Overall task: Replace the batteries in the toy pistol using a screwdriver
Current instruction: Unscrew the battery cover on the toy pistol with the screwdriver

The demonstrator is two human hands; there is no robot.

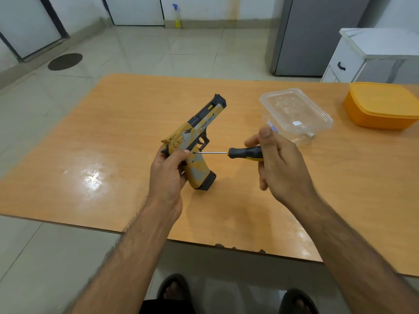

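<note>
Sideways, right hand [278,164] on screwdriver [240,153].

My feed: bright, even indoor light; overhead glare patch on glossy orange wooden table [93,177]; soft shadows; wide-angle bending at edges; slight softness overall.

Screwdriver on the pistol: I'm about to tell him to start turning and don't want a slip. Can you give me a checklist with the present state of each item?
1. Left hand grips pistol: ok.
2. Right hand holds screwdriver handle: ok.
3. Tip touches the pistol's side above the grip: ok.
4. Tip seated in a screw head: cannot tell, too small.
5. Shaft roughly square to the pistol's side: ok.
6. Pistol braced on table: cannot tell.
</note>
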